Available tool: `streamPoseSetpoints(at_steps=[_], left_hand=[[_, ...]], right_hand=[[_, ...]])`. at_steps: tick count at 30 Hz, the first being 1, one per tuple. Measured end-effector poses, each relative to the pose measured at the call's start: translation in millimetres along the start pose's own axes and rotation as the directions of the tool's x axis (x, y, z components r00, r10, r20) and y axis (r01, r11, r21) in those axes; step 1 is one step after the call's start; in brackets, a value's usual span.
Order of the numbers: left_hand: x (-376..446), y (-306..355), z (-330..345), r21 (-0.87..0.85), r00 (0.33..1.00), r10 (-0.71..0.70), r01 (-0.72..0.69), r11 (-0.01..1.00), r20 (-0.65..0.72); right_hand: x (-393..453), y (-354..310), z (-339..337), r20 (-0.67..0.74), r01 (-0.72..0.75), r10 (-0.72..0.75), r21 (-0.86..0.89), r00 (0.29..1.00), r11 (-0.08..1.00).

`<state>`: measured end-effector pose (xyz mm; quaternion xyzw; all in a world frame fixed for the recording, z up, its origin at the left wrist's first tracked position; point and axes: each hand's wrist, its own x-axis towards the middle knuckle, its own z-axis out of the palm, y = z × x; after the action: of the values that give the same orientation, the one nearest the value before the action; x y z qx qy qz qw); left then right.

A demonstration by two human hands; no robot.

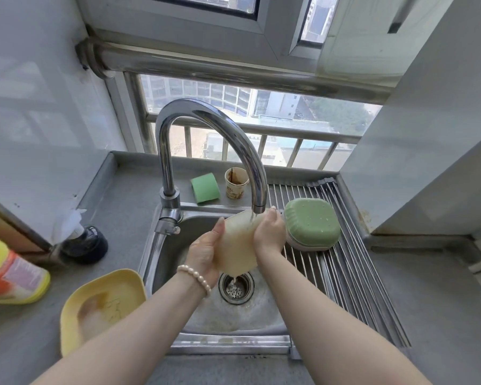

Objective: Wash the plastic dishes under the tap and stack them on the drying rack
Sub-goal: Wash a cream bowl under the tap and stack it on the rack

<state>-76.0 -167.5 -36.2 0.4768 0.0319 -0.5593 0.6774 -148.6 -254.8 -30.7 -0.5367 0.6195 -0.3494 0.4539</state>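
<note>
Both hands are on one pale dish (238, 243) held over the sink (161, 245): the left hand (203, 251) cups its left side, thumb up along the edge, and the right hand (270, 232) presses its right side near the top. Each is closed on the dish, neither free. The dish is tilted on end, its long axis running from the spout down toward the drain (236, 286), and water from the tap (206, 120) strikes its upper edge and drips off the lower corner.

I'd judge this the rinse of the second piece — a green dish (313, 223) already sits upside down on the rack (345, 273), just beside the right hand. So the rack lies to the right, and the right hand is the nearer one to carry the dish across; it looks a short sideways move, with the green dish the natural place to stack on.

A yellow dish (103, 304) with residue in it waits on the counter (128, 195) to the left, nearer the left hand. Behind the tap stand a green sponge (205, 188) and a stained paper cup (236, 182) — both well apart from the work
</note>
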Motion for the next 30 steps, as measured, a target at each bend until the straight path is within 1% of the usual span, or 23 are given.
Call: streamPoseSetpoints(at_steps=[2,4,6,8,9,11,12,13,14,15,16,17,18,19,20,21,22,23,24,26,27,29,30], left_hand=[[2,4,2,0.045,0.996,0.084,-0.082,0.996,-0.040],[4,7,4,0.113,0.985,0.156,-0.147,0.983,-0.074],[4,11,6,0.193,0.975,0.202,-0.181,0.964,-0.095],[4,14,8,0.261,0.967,0.227,-0.191,0.946,-0.117],[3,15,8,0.294,0.962,0.239,-0.193,0.936,-0.130],[2,17,11,0.392,0.948,0.290,-0.217,0.894,-0.135],[3,18,12,0.452,0.936,0.333,-0.248,0.857,-0.118],[4,18,15,0.527,0.919,0.387,-0.289,0.799,-0.082],[6,17,17,0.630,0.891,0.454,-0.338,0.699,-0.026],[9,13,19,0.745,0.838,0.543,-0.396,0.537,0.055],[12,10,20,0.832,0.752,0.640,-0.449,0.324,0.156],[15,5,21,0.869,0.639,0.719,-0.485,0.100,0.274],[18,1,21,0.856,0.513,0.762,-0.506,-0.103,0.395],[21,-2,21,0.806,0.395,0.762,-0.527,-0.270,0.513],[24,-3,19,0.743,0.303,0.732,-0.539,-0.396,0.610],[26,-4,18,0.689,0.253,0.691,-0.548,-0.475,0.677],[27,-4,18,0.659,0.247,0.655,-0.553,-0.510,0.714],[25,-1,19,0.669,0.300,0.629,-0.548,-0.502,0.717],[20,2,22,0.719,0.401,0.613,-0.525,-0.455,0.681],[14,9,27,0.854,0.638,0.569,-0.426,-0.299,0.518],[14,11,28,0.896,0.715,0.541,-0.377,-0.233,0.442],[13,15,31,0.926,0.783,0.500,-0.357,-0.125,0.370],[13,17,34,0.935,0.813,0.477,-0.352,-0.053,0.333]], right_hand=[[-10,7,3,0.046,0.233,-0.229,-0.113,0.972,0.966],[-19,15,5,0.124,0.416,-0.398,-0.222,0.909,0.882],[-20,26,6,0.178,0.578,-0.555,-0.368,0.813,0.728],[-18,28,5,0.214,0.679,-0.677,-0.480,0.704,0.555],[-16,25,3,0.240,0.705,-0.704,-0.508,0.668,0.495],[-12,17,-2,0.317,0.734,-0.711,-0.547,0.627,0.403],[-12,10,-5,0.343,0.724,-0.675,-0.545,0.653,0.423],[-11,3,-7,0.347,0.683,-0.607,-0.531,0.715,0.502],[-10,-2,-10,0.322,0.603,-0.515,-0.524,0.795,0.602],[-6,-5,-12,0.288,0.503,-0.413,-0.511,0.864,0.697],[-3,-7,-13,0.258,0.403,-0.313,-0.488,0.914,0.774],[-1,-9,-15,0.234,0.329,-0.244,-0.468,0.941,0.821],[-1,-10,-15,0.217,0.284,-0.204,-0.453,0.955,0.845],[2,-11,-15,0.202,0.260,-0.188,-0.440,0.961,0.859],[2,-12,-15,0.190,0.237,-0.169,-0.432,0.967,0.870],[3,-12,-17,0.180,0.219,-0.155,-0.424,0.971,0.879],[1,-12,-20,0.174,0.204,-0.143,-0.414,0.974,0.887],[1,-12,-23,0.164,0.193,-0.137,-0.400,0.977,0.896],[0,-11,-27,0.148,0.183,-0.135,-0.385,0.980,0.905],[0,-7,-31,0.119,0.182,-0.148,-0.358,0.982,0.916],[0,-6,-32,0.107,0.176,-0.147,-0.343,0.983,0.923],[-1,-4,-33,0.086,0.129,-0.108,-0.301,0.990,0.945],[-1,-3,-33,0.074,0.098,-0.080,-0.277,0.994,0.956]])
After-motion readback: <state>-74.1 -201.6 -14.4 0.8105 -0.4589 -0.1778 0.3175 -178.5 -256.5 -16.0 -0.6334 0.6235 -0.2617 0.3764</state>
